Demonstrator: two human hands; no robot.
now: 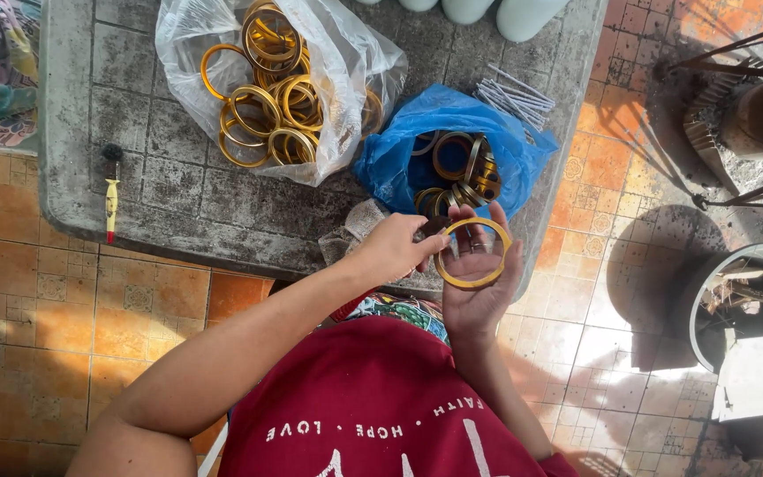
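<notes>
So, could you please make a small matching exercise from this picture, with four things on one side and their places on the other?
Things:
1. yellow ring
2. blue bag
3. clear bag
4. small brush

Places:
A. left part of the stone slab, lying alone
B. between the left hand and the right hand
C. back of the slab, full of golden rings
D. just beyond the hands, holding darker rings

Pairs: 1-B, 2-D, 3-C, 4-A

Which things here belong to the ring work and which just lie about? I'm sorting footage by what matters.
In use: yellow ring held by left hand and right hand; blue bag of rings; clear bag of rings.

Lying about: small brush; bundle of thin rods; bucket.
</notes>
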